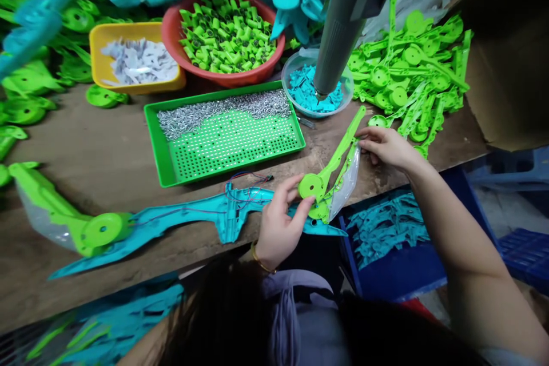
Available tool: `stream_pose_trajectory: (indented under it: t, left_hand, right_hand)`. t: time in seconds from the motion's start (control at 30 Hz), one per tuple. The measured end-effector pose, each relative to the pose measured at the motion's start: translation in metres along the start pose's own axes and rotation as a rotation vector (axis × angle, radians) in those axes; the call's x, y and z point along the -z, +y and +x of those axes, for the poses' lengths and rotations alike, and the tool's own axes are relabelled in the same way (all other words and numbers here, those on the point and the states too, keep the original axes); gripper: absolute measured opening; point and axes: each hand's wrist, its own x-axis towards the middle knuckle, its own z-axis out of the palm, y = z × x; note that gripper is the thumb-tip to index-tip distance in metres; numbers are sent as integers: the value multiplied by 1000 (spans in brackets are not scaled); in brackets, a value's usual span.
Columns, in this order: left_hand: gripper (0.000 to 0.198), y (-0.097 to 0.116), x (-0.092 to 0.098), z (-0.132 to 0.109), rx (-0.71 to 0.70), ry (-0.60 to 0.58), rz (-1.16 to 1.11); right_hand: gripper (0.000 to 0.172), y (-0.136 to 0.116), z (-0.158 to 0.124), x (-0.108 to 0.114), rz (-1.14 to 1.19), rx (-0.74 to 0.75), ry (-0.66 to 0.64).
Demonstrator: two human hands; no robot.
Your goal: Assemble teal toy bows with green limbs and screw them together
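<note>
A long blue plastic shell (180, 211) lies along the front of the table, thin wires (249, 183) running over its middle. On its left end sits a green plastic arm (103, 230) with a round hub and a translucent panel. At the right end, my left hand (283, 223) grips a second green plastic arm (312, 185) by its round hub, thumb and fingers closed on it. My right hand (384, 147) has its fingertips pinched at the upper end of the green strip beside the translucent panel (346, 183). What lies under my left palm is hidden.
A green perforated tray (231, 174) holds small metal screws. Behind stand a yellow tub (132, 88), a red bowl (223, 77) of green pieces and a bowl of blue pieces (315, 83). A screwdriver (343, 28) hangs above. Green parts (412, 68) pile at right.
</note>
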Motion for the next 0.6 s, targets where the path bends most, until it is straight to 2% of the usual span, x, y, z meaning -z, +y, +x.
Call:
stream_pose_trajectory:
  t: [0.13, 0.33, 0.5, 0.6]
  left_hand:
    - [42, -2, 0, -1, -4, 10, 4]
    - [45, -5, 0, -4, 10, 13, 16]
    - [44, -5, -1, -4, 12, 33, 29]
    - [44, -1, -1, -1, 38, 26, -38]
  right_hand:
    - [22, 9, -19, 7, 36, -92, -6]
    - [35, 24, -49, 10, 133, -205, 28]
    - [46, 37, -53, 3, 277, -214, 29]
    - [50, 44, -51, 4, 311, -201, 22]
